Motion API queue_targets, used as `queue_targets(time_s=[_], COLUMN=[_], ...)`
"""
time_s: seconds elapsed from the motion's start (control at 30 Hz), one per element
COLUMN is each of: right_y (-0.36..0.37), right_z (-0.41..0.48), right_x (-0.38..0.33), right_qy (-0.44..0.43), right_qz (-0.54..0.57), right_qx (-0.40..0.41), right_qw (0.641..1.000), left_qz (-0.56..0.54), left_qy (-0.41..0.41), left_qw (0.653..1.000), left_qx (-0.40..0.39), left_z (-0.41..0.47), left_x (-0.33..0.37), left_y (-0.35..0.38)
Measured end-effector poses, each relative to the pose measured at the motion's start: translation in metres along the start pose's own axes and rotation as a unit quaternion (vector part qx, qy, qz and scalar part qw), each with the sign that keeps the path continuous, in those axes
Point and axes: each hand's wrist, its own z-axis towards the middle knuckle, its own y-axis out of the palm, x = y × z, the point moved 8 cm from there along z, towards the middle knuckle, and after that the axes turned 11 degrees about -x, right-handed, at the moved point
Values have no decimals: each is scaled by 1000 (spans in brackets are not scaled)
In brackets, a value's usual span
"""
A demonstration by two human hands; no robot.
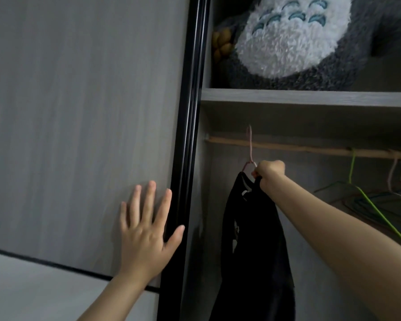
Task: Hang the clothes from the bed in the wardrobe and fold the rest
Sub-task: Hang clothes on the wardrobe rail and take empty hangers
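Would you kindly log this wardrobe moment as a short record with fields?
left grip: fingers spread, flat on the door
right grip: holds the pink hanger below its hook
garment: black, hangs from the pink hanger
hook: crosses the rail; seated or not, unclear
shelf: plush toy on it
spare hangers: on the rail, far right

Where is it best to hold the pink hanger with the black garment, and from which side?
Grip the pink hanger at its neck, just under the hook, from the front right, as the right hand does. The black garment covers its shoulders, and the hook must stay free for the rod.
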Motion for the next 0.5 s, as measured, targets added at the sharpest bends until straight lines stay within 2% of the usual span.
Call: queue_targets(time_s=[0.27, 0.5], right_y=[25, 57], right_z=[29, 37], right_x=[14, 29], right_qy=[2, 24], right_qz=[-24, -54], right_qx=[-13, -62], right_qw=[1000, 996], left_qz=[20, 24], left_qy=[4, 3], left_qw=[999, 999], left_qx=[28, 30], left_z=[1, 2], left_x=[1, 2], left_y=[-2, -2])
